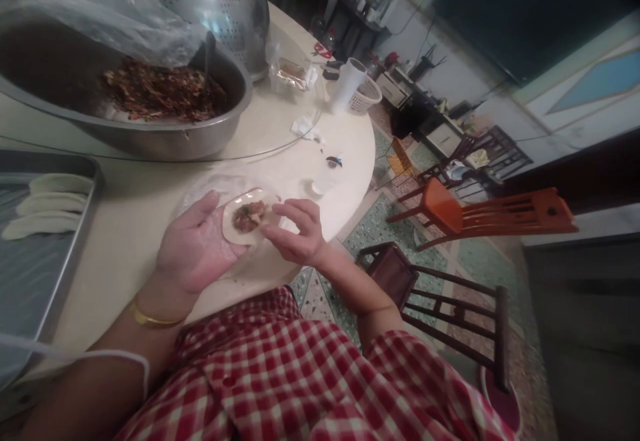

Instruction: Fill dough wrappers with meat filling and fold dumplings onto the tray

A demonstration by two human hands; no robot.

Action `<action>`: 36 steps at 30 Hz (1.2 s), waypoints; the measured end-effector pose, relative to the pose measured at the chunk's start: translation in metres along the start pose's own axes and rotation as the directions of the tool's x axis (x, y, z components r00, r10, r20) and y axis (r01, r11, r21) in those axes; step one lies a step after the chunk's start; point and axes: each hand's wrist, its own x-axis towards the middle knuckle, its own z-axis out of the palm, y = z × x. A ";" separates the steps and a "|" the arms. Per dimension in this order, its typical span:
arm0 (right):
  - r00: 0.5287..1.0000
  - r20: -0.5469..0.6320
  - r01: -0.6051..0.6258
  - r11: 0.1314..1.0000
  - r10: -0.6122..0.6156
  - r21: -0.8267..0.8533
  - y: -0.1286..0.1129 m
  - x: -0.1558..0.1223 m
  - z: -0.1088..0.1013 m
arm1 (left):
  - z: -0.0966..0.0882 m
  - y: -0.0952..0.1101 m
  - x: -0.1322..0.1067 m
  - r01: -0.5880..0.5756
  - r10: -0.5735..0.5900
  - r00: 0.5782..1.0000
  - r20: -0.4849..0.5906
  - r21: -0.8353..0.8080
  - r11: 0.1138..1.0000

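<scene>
My left hand (197,244) is palm up, dusted with flour. Across its fingers lies a round dumpling wrapper (231,220), with a mound of meat filling (248,215) in the middle. The wrapper is still flat rather than folded. At its right edge, my right hand (299,231) pinches the rim between thumb and fingertips. Several folded dumplings (53,202) lie in a row on the metal tray (75,254) at the left. Beyond my hands, a large steel bowl (165,141) holds more filling with a utensil handle (209,58) standing in it.
A clear plastic bag (115,21) drapes over the bowl, and a perforated metal colander (240,8) stands behind it. Farther back are a paper roll (347,84), a white basket (367,94) and a packaged box (293,74). Wooden chairs (443,208) stand right of the round table (350,174).
</scene>
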 end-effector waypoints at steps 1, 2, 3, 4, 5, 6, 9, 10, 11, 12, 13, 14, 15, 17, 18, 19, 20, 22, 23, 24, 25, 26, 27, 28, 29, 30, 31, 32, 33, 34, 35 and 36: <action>1.000 0.015 0.015 1.000 -0.015 0.020 0.001 -0.001 0.001 | -0.001 0.000 0.001 0.007 -0.007 1.000 -0.004 0.012 1.000; 0.999 0.003 0.039 0.999 -0.039 0.034 0.002 -0.003 0.002 | -0.002 -0.001 0.002 0.014 -0.014 1.000 -0.014 0.027 1.000; 0.997 -0.023 0.072 0.997 -0.071 0.037 0.003 -0.004 0.003 | -0.003 -0.001 0.003 0.020 -0.019 0.999 -0.027 0.040 0.999; 0.993 -0.054 0.110 0.994 -0.109 0.024 0.003 -0.004 0.005 | -0.004 -0.002 0.004 0.026 -0.024 0.999 -0.044 0.048 0.999; 0.986 -0.080 0.148 0.989 -0.147 0.000 0.003 -0.004 0.006 | -0.005 -0.002 0.004 0.028 -0.025 0.998 -0.057 0.049 0.998; 0.979 -0.092 0.178 0.984 -0.179 -0.026 0.003 -0.004 0.007 | -0.006 -0.003 0.005 0.026 -0.023 0.998 -0.064 0.047 0.999; 0.986 -0.002 0.165 0.986 -0.165 -0.015 0.001 -0.004 0.011 | -0.009 -0.006 0.006 -0.009 0.012 0.999 -0.053 0.067 0.998; 0.990 0.040 0.132 0.991 -0.132 0.018 0.000 -0.004 0.013 | -0.010 -0.007 0.006 -0.031 0.035 0.998 -0.044 0.093 0.995; 0.992 0.082 0.093 0.994 -0.097 0.051 -0.002 -0.004 0.014 | -0.011 -0.008 0.006 -0.055 0.060 0.998 -0.035 0.127 0.990; 0.991 0.111 0.060 0.995 -0.068 0.074 -0.003 -0.004 0.016 | -0.012 -0.009 0.007 -0.081 0.087 0.996 -0.031 0.162 0.983; 0.991 0.121 0.037 0.996 -0.048 0.085 -0.005 -0.003 0.017 | -0.013 -0.010 0.007 -0.102 0.110 0.994 -0.029 0.197 0.975; 0.993 0.114 0.027 0.996 -0.036 0.086 -0.007 -0.003 0.018 | -0.014 -0.011 0.008 -0.118 0.128 0.991 -0.030 0.227 0.967; 0.996 0.087 0.028 0.996 -0.036 0.084 -0.009 -0.003 0.019 | -0.014 -0.011 0.008 -0.125 0.138 0.990 -0.033 0.252 0.960; 0.999 0.002 0.049 0.995 -0.050 0.088 -0.013 -0.003 0.021 | -0.014 -0.013 0.008 -0.132 0.148 0.988 -0.036 0.285 0.949; 0.999 -0.028 0.048 0.994 -0.045 0.100 -0.014 -0.004 0.021 | -0.013 -0.013 0.009 -0.135 0.152 0.988 -0.035 0.296 0.946; 0.999 -0.038 0.030 0.993 -0.026 0.118 -0.015 -0.005 0.022 | -0.013 -0.013 0.009 -0.137 0.155 0.987 -0.033 0.309 0.941; 1.000 -0.028 0.002 0.991 0.001 0.137 -0.017 -0.005 0.022 | -0.012 -0.014 0.009 -0.142 0.161 0.987 -0.031 0.321 0.936; 0.997 0.021 -0.075 0.985 0.072 0.158 -0.019 -0.006 0.022 | -0.011 -0.014 0.008 -0.150 0.171 0.985 -0.029 0.351 0.924; 0.994 0.039 -0.109 0.982 0.104 0.152 -0.021 -0.005 0.021 | -0.011 -0.015 0.008 -0.151 0.173 0.985 -0.027 0.366 0.918; 0.991 0.040 -0.133 0.981 0.129 0.139 -0.022 -0.004 0.020 | -0.011 -0.015 0.009 -0.153 0.174 0.984 -0.023 0.380 0.912; 0.988 0.033 -0.155 0.980 0.152 0.122 -0.024 -0.003 0.019 | -0.012 -0.016 0.009 -0.157 0.179 0.984 -0.018 0.393 0.906; 0.984 0.016 -0.176 0.979 0.175 0.103 -0.026 0.000 0.017 | -0.012 -0.017 0.009 -0.163 0.183 0.983 -0.013 0.405 0.900; 0.980 -0.007 -0.198 0.977 0.199 0.083 -0.028 0.003 0.015 | -0.013 -0.018 0.009 -0.168 0.188 0.982 -0.007 0.418 0.893; 0.974 -0.031 -0.221 0.973 0.223 0.065 -0.030 0.006 0.013 | -0.014 -0.018 0.009 -0.178 0.198 0.980 -0.002 0.432 0.884; 0.968 -0.057 -0.243 0.969 0.246 0.053 -0.032 0.010 0.011 | -0.014 -0.019 0.009 -0.186 0.206 0.979 0.004 0.446 0.875; 0.961 -0.081 -0.261 0.964 0.265 0.047 -0.033 0.013 0.009 | -0.015 -0.019 0.009 -0.193 0.212 0.977 0.011 0.459 0.867; 0.956 -0.098 -0.273 0.961 0.276 0.049 -0.034 0.017 0.007 | -0.015 -0.019 0.008 -0.197 0.214 0.977 0.017 0.469 0.861; 0.954 -0.112 -0.274 0.960 0.279 0.057 -0.035 0.020 0.006 | -0.015 -0.018 0.008 -0.196 0.212 0.977 0.021 0.475 0.858; 0.954 -0.125 -0.268 0.962 0.274 0.062 -0.035 0.023 0.004 | -0.015 -0.018 0.008 -0.192 0.208 0.978 0.019 0.475 0.859; 0.953 -0.139 -0.263 0.963 0.268 0.058 -0.036 0.026 0.002 | -0.015 -0.018 0.007 -0.185 0.204 0.979 0.012 0.473 0.861; 0.952 -0.149 -0.264 0.963 0.268 0.048 -0.037 0.029 0.000 | -0.016 -0.017 0.007 -0.178 0.201 0.980 0.001 0.471 0.864; 0.948 -0.165 -0.269 0.962 0.272 0.039 -0.037 0.032 -0.003 | -0.016 -0.017 0.006 -0.176 0.203 0.979 -0.008 0.471 0.865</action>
